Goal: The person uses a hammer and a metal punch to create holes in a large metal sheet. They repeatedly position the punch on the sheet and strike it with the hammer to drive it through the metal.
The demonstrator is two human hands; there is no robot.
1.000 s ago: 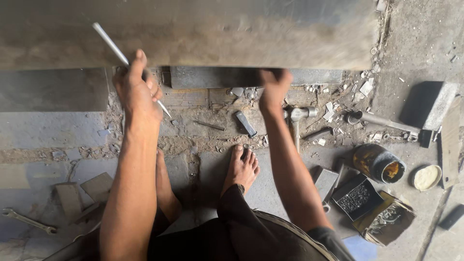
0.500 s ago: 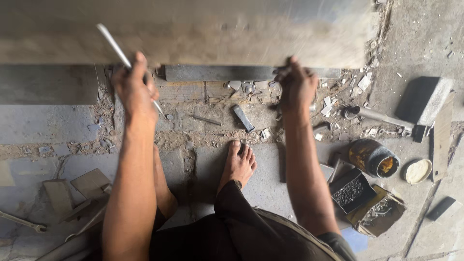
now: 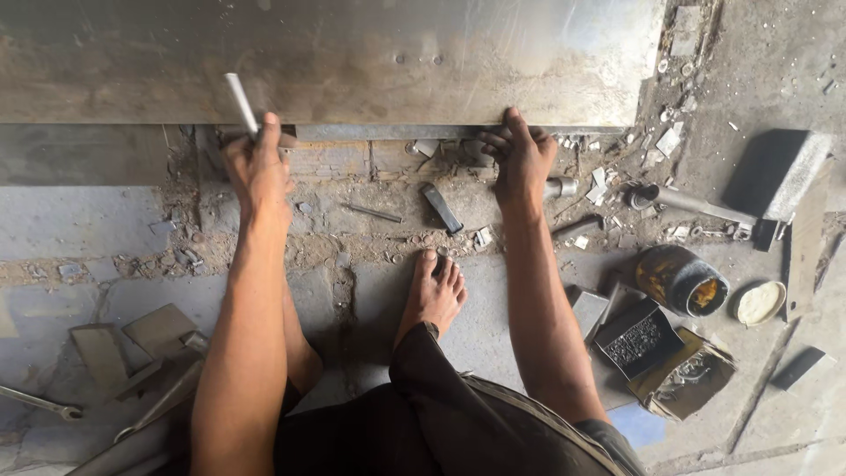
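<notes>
A large dull metal sheet point(image 3: 352, 53) lies across the top of the view, its near edge over a dusty floor. My left hand point(image 3: 257, 163) is closed around a thin light metal rod point(image 3: 240, 101) that sticks up over the sheet. My right hand point(image 3: 520, 159) grips the sheet's near edge, fingers hooked over it. My bare foot point(image 3: 432, 295) rests flat on the floor between my arms.
Small metal scraps, a dark flat bar point(image 3: 441, 208) and a thin nail-like rod point(image 3: 374, 213) lie below the sheet edge. At the right are a hammer point(image 3: 705, 207), a dark block point(image 3: 780, 172), an open tin point(image 3: 683, 280), a lid point(image 3: 760, 302) and boxes. Metal offcuts and a spanner point(image 3: 40, 403) lie at the lower left.
My right hand has moved up and right to grip the sheet's edge. My left hand with the rod rose toward the same edge. The sheet now fills more of the view.
</notes>
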